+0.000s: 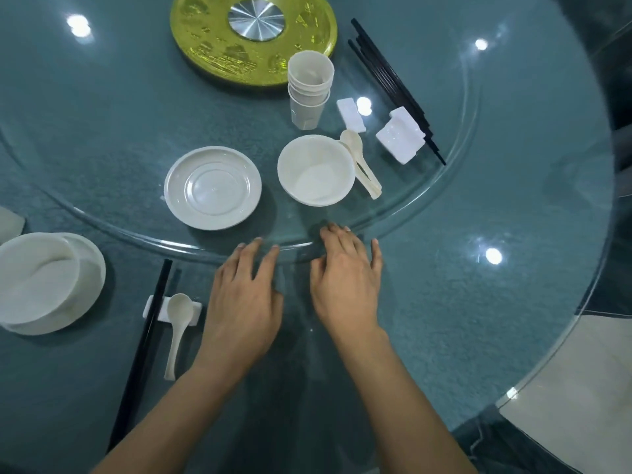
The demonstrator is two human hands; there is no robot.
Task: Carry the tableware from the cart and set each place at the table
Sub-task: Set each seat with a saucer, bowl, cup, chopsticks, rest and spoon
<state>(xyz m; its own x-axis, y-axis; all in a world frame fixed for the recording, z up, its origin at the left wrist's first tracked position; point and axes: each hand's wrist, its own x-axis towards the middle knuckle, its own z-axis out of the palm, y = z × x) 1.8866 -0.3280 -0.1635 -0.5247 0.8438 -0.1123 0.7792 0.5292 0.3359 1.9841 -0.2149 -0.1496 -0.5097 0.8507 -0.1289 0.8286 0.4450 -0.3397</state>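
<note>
My left hand (pixel 244 302) and my right hand (pixel 345 278) lie flat with straight fingers at the near rim of the glass turntable (pixel 427 213), holding nothing. On the turntable stand a white plate (pixel 212 188), a white bowl (pixel 316 170), loose spoons (pixel 362 165), a stack of cups (pixel 309 87), white chopstick rests (pixel 400 136) and a bundle of black chopsticks (pixel 393 83). At the near left a place is laid: a bowl on a plate (pixel 44 282), black chopsticks (pixel 143 350) and a spoon (pixel 176 330) across a rest (pixel 195 313).
The round table (pixel 478 319) has a teal cloth under glass; its edge curves down the right side. A gold disc with a metal hub (pixel 253 32) marks the turntable's centre. Ceiling lights glare on the glass. Pale floor (pixel 581 388) shows beyond the table's right edge.
</note>
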